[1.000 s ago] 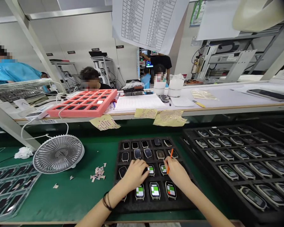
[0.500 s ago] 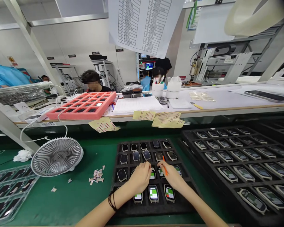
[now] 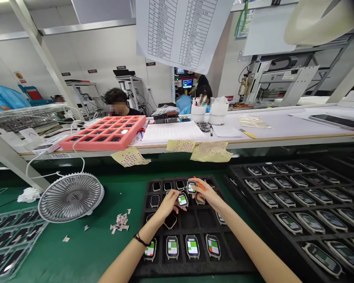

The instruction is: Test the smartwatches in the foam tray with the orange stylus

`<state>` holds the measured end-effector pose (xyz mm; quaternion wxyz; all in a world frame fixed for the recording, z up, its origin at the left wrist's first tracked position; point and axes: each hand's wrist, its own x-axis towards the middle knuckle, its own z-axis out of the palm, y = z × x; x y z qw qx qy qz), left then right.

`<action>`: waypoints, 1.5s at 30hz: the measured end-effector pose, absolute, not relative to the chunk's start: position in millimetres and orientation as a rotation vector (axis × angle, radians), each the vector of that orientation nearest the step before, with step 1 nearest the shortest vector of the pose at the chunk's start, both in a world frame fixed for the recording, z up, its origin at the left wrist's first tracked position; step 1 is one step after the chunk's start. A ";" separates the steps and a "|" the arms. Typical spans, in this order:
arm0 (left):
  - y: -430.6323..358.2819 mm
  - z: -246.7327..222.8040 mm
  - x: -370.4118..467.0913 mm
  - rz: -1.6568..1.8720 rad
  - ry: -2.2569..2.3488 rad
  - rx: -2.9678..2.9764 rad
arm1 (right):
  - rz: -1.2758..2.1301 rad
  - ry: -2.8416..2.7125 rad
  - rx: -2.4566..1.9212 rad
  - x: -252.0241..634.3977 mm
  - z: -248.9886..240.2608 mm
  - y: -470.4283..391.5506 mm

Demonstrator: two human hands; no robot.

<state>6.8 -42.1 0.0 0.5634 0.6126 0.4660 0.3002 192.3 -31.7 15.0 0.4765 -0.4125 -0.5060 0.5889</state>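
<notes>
My left hand [image 3: 167,204] is closed on the edge of a smartwatch [image 3: 182,199] without strap, its screen lit green and white. Just above and right of it, my right hand [image 3: 209,193] grips a second lit smartwatch [image 3: 191,187]. A thin orange stick [image 3: 199,183] is also held in the right hand, against its fingers. Both watches are raised over a black foam tray [image 3: 165,269]. Several watches lie in the tray's pockets; the front row has lit screens, such as the watch [image 3: 192,246], and those at the back are dark. My right hand partly covers the back-right pockets.
To the right stands a larger black tray [image 3: 247,212] of watches. A grey fan [image 3: 72,196], small pinkish tabs [image 3: 119,223] and a clear tray [image 3: 10,239] lie to the left. Behind, a shelf [image 3: 271,138] carries a pink foam tray [image 3: 96,146] and papers. Co-workers sit beyond.
Both hands have lifted a watch each out of the third row and moved up and away from me. Two pockets there now show bare, and the screens face me.
</notes>
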 end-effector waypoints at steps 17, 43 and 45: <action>-43.5 -8.5 -4.4 0.959 0.984 1.337 | 1.492 -1.334 -1.063 189.5 -0.2 -39.7; -47.8 -8.1 -6.4 0.983 0.991 1.393 | 1.466 -1.428 -1.014 190.7 -6.1 -43.0; -47.4 -10.8 -5.7 1.000 0.978 1.401 | 1.455 -1.431 -1.015 191.3 -5.8 -43.2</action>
